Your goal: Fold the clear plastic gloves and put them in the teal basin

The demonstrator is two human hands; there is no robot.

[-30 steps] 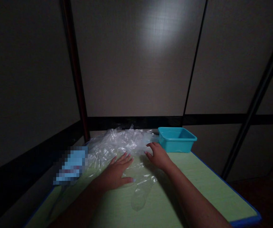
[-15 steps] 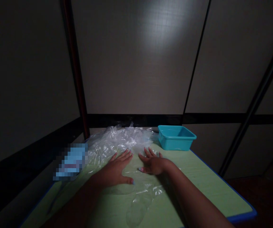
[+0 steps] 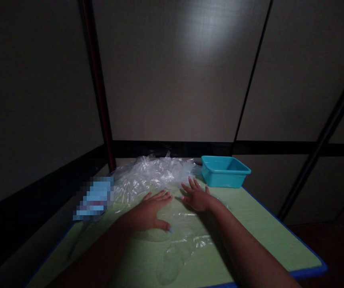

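Observation:
My left hand [image 3: 152, 212] lies palm down with fingers spread on a thin clear plastic bag [image 3: 174, 260] laid over the green tabletop. My right hand [image 3: 198, 198] is farther forward, its fingers also spread and pointing away from me. It is over the far part of the sheet-like plastic; whether its palm presses down I cannot tell. Neither hand grips anything. Just beyond the fingertips rises a crumpled heap of clear plastic bags [image 3: 150, 174].
A turquoise plastic basin [image 3: 224, 178] stands at the table's far right. On the left is a blurred-out light blue item [image 3: 95, 200]. The green table [image 3: 264, 232] has a blue edge. Dark panelled doors [image 3: 174, 80] stand close behind it.
My right hand has slid forward, away from me, over the plastic. My left hand has barely moved. The whole view has shifted slightly.

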